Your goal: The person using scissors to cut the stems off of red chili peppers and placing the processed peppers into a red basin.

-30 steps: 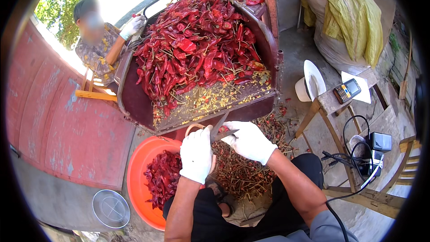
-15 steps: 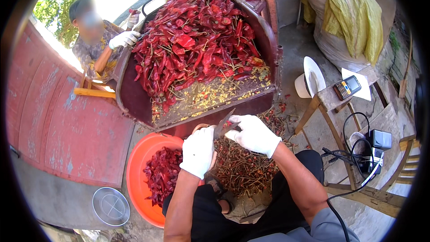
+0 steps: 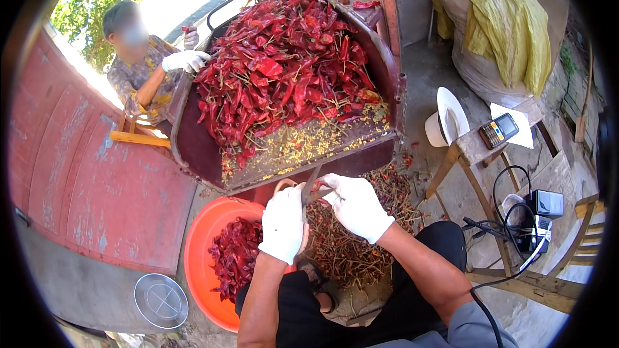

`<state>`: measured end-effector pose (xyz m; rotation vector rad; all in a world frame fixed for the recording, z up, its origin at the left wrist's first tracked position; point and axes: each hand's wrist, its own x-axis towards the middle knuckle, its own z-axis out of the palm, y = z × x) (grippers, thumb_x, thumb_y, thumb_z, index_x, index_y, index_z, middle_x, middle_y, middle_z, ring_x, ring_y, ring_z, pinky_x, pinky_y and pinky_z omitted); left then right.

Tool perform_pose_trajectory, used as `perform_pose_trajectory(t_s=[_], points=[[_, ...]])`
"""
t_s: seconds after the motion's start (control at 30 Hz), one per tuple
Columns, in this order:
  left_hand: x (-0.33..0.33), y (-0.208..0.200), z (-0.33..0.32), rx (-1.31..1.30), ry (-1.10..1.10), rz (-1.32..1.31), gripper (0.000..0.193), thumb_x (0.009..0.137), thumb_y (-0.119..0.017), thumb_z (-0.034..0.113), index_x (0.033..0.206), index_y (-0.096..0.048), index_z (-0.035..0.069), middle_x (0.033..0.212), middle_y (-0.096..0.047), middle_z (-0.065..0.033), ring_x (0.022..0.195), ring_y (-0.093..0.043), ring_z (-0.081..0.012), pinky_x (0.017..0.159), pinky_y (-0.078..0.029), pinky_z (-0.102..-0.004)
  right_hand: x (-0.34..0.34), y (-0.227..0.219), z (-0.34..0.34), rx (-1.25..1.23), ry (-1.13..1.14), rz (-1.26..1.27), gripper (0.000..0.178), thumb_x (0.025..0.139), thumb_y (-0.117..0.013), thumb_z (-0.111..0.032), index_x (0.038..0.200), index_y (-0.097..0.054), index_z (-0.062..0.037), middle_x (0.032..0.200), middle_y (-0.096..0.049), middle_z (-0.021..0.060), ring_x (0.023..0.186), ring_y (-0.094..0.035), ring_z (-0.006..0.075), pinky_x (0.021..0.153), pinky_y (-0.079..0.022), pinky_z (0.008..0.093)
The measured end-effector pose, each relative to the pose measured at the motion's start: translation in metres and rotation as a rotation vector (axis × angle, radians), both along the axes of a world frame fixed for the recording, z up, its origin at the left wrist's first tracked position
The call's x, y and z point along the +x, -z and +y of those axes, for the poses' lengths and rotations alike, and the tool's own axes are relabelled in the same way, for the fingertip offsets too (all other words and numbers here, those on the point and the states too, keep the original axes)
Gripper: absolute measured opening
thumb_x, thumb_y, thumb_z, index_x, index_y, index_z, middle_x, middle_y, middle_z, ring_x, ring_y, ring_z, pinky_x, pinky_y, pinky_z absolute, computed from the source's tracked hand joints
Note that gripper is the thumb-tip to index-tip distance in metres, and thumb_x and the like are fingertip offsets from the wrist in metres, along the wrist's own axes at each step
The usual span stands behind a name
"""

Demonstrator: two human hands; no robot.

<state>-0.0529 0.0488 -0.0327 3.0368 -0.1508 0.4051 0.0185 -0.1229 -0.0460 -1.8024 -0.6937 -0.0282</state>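
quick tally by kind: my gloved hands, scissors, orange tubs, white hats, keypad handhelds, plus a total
Gloved hands: 2 (left hand, right hand)
Scissors: 1 pair
Orange tub: 1
White hat: 1
Keypad handheld: 1
Total: 6

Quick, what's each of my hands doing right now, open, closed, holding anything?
Left hand: closed, holding the scissors.
Right hand: closed at the fingertips, apparently pinching a small red pepper piece by the scissors.
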Motion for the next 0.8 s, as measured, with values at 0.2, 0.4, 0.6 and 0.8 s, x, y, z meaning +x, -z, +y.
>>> perform_pose_trajectory(t_s=[0.2,0.4,0.6,0.8], points=[[0.002,-0.009,-0.003,0.063,0.073,-0.083,0.071,0.065,-0.074,0.009,0.132,-0.051,0.0,0.111,-0.06,-0.0143,0.108,-0.057,-0.0321,0.095,-0.045,-0.0425,-0.003,0.001,0.003,-0.022,0.002,-0.032,0.017,0.086,-0.06,-0.003,0.103,-0.063,-0.0036,0.088,-0.067,0.0197,0.083,-0.066,0.0394,0.071,-0.053,0.0419],[-0.002,-0.002,0.0,0.024,0.04,-0.023,0.062,0.066,-0.07,0.01,0.125,-0.053,0.002,0.105,-0.061,-0.016,0.1,-0.06,-0.035,0.085,-0.049,-0.0437,-0.007,-0.001,0.005,-0.086,0.012,-0.098,0.016,0.09,-0.057,-0.005,0.105,-0.063,-0.003,0.08,-0.065,0.0205,0.076,-0.066,0.0382,0.067,-0.051,0.0405],[-0.007,-0.005,0.0,-0.05,0.053,-0.055,0.048,0.07,-0.061,0.008,0.117,-0.055,0.002,0.094,-0.063,-0.0199,0.089,-0.063,-0.0405,0.076,-0.052,-0.0467,-0.003,-0.001,-0.001,-0.091,-0.115,-0.088,0.018,0.096,-0.052,-0.014,0.106,-0.063,-0.0025,0.077,-0.064,0.0206,0.074,-0.064,0.0393,0.067,-0.05,0.0441],[-0.011,0.006,0.004,-0.039,0.043,0.021,0.053,0.065,-0.072,0.009,0.114,-0.053,0.003,0.097,-0.063,-0.0157,0.086,-0.065,-0.0357,0.072,-0.053,-0.0444,-0.002,-0.002,-0.005,-0.127,-0.145,-0.063,0.018,0.097,-0.052,-0.014,0.106,-0.062,-0.0019,0.078,-0.064,0.0216,0.075,-0.064,0.0413,0.067,-0.05,0.0457]])
